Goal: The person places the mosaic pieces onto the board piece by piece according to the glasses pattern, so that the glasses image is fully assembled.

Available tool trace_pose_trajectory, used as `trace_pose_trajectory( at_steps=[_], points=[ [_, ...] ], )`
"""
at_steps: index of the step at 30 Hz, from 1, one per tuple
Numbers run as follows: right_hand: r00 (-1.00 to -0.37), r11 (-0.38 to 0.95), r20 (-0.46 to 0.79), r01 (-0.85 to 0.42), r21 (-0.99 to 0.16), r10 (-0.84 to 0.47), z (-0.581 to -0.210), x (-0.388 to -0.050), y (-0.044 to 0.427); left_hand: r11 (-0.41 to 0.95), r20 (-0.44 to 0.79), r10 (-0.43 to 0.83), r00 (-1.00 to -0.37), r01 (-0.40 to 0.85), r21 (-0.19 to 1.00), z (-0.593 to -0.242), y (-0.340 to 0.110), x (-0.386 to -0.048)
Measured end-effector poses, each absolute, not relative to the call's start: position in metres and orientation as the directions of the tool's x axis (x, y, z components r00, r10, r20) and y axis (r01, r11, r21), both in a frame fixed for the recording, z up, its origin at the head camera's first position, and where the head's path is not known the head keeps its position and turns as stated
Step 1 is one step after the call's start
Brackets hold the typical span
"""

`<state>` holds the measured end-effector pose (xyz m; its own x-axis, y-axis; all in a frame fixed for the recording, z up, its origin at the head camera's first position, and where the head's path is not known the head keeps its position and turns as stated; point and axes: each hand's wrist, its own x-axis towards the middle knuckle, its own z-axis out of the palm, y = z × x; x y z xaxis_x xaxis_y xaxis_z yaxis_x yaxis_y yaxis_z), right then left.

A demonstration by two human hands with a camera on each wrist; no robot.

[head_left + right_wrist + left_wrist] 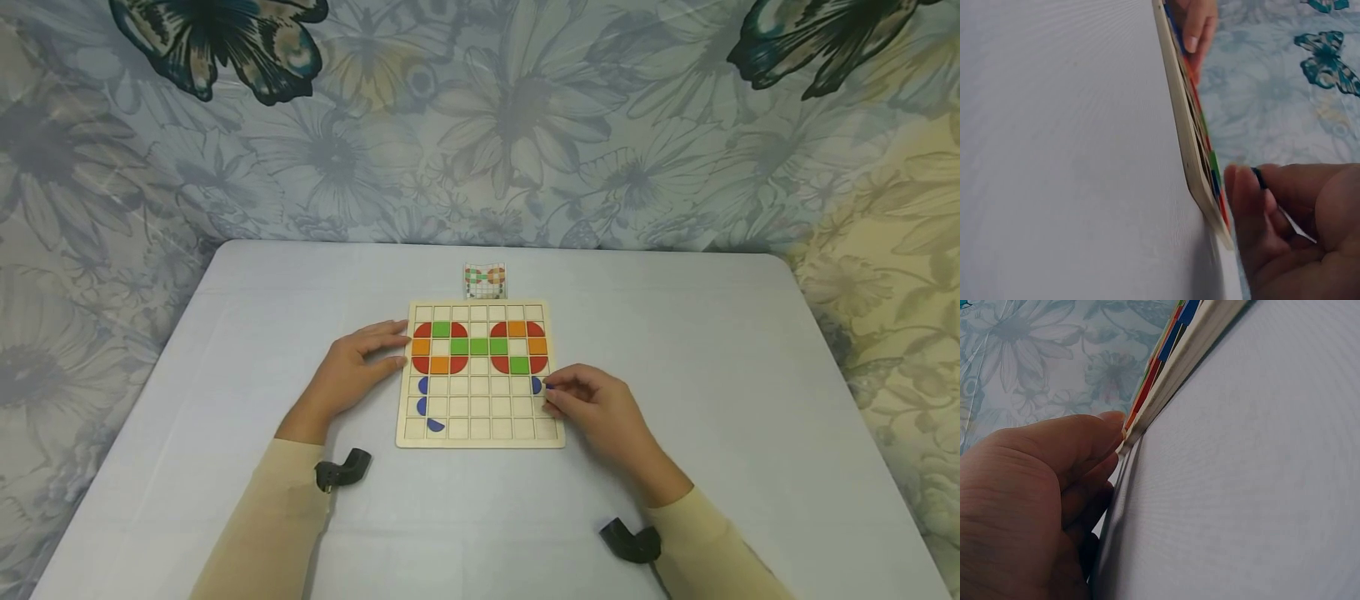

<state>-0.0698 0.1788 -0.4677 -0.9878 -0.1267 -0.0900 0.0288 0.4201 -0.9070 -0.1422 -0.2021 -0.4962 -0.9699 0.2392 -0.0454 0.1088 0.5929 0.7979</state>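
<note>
A wooden grid board (480, 407) lies flat on the table, with red, orange and green pieces forming two ring shapes joined by a green row. Blue half-round pieces (422, 406) sit in its lower left cells, the lowest one tilted. Another blue half-round piece (536, 385) is near the right edge. My left hand (352, 371) touches the board's left edge with loosely extended fingers. Over the right edge, my right hand (600, 408) pinches a small blue piece (1259, 178) between thumb and fingers; its shape is mostly hidden.
A small pattern card (485, 282) with a similar coloured design lies just beyond the board's far edge. White cloth covers the table (225, 333). Behind it hangs a flowered, butterfly-printed backdrop (480, 125). A black wrist camera (632, 542) juts from the right sleeve.
</note>
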Motion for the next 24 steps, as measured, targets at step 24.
trace_pose_trajectory(
  at_steps=[24],
  points=[
    [-0.99,0.663,-0.121,0.046,-0.748,-0.067,-0.47,-0.068,0.165,0.584,-0.034,0.246,-0.969,0.12,0.803,-0.497,-0.203,-0.143]
  ],
)
